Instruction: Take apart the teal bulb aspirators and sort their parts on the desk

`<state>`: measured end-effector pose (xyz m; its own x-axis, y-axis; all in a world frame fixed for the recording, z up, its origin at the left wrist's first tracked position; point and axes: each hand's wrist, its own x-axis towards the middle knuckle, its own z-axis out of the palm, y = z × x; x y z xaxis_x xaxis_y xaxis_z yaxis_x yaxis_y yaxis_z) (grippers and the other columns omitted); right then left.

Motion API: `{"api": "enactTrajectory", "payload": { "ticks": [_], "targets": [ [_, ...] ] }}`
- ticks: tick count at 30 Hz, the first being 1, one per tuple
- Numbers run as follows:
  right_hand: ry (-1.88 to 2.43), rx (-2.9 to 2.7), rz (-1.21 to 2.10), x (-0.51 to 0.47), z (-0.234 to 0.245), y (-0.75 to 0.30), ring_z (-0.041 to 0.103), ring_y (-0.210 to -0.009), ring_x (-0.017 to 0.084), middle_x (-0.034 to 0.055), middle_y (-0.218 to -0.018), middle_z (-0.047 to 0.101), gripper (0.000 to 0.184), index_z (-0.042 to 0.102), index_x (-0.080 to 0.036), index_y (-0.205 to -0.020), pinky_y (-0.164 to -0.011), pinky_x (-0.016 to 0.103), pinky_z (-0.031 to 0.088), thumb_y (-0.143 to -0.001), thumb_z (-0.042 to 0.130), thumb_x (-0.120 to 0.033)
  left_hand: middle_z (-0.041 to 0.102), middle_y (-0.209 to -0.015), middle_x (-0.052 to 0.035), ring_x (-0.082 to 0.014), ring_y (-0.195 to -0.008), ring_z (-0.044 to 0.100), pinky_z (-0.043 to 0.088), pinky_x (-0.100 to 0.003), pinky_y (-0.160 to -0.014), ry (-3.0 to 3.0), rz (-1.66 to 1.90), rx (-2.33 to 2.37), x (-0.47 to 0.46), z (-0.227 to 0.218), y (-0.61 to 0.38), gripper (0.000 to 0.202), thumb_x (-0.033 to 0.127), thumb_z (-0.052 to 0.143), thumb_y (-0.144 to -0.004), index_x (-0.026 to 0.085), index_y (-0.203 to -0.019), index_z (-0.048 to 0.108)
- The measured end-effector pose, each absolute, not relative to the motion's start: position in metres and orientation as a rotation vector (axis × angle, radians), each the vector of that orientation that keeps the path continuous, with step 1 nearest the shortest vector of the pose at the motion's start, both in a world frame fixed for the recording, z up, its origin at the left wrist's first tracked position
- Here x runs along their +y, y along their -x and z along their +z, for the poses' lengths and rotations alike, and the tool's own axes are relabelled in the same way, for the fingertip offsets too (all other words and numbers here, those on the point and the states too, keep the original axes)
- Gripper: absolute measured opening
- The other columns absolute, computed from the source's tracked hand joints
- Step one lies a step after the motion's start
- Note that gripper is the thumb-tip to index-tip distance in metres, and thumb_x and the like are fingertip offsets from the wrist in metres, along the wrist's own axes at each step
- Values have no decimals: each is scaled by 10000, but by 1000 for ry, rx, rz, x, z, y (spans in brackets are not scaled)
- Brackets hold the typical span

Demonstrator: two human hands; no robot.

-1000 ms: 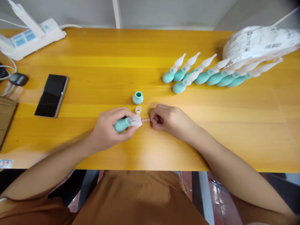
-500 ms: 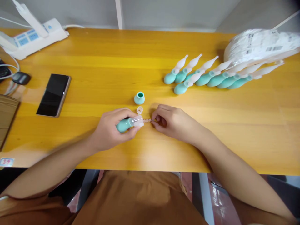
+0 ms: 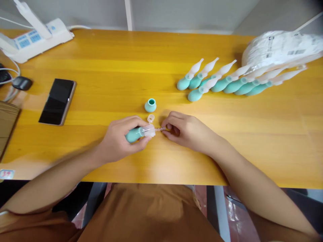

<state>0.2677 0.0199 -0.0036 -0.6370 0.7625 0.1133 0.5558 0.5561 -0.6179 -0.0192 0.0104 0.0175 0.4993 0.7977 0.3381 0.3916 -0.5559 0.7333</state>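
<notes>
My left hand (image 3: 123,136) is closed around a teal squeeze bulb (image 3: 133,135) lying sideways, with a clear plastic nozzle piece (image 3: 148,130) on its right end. From that piece a short, pale beaded strip (image 3: 158,129) runs to the right. My right hand (image 3: 181,129) pinches the strip's far end between thumb and forefinger; its tip is hidden by the fingers. Just beyond the nozzle piece lies a small clear ring (image 3: 150,118). Behind the ring, a small teal cup-like part (image 3: 150,105) stands with its round opening up.
At the back right stand several teal bulbs with pale pointed tips (image 3: 219,84), beside a white plastic package (image 3: 282,52). A phone (image 3: 57,102) lies on the left. Farther left are a power strip (image 3: 42,40), a black plug-like item (image 3: 22,83) and a cardboard piece (image 3: 8,124).
My right fingertips have shifted very slightly left along the beaded strip, toward my left hand. The left hand keeps the same hold on the bulb.
</notes>
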Motion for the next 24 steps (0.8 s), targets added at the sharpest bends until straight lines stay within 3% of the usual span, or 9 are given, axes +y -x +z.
{"api": "enactTrajectory", "payload": {
  "ticks": [9,18,24],
  "targets": [
    [1056,-2394,762,19,-6,-265,605,-747,162,21,-912,633,62,726,-197,-1022,-681,300,479,-1080,705,-190,832,-972,17,-140,-796,766,577,-266,-752,-2154,930,953,11,17,19,95,245,795,-1000,255,-1059,721],
    [1007,-2284,768,18,0,-265,603,-703,152,20,-913,642,25,725,-208,-1081,-633,302,505,-1075,737,-230,840,-984,11,-142,-808,769,606,-272,-794,-2157,933,911,11,17,19,91,277,801,-1022,247,-1073,732],
    [851,-2014,1021,4,12,-251,640,-691,119,43,-1061,752,252,737,-244,-1277,-556,251,511,-1054,839,-302,853,-1032,10,-152,-848,794,617,-278,-820,-2141,853,860,12,15,21,128,290,840,-1032,254,-1107,741]
  ]
}}
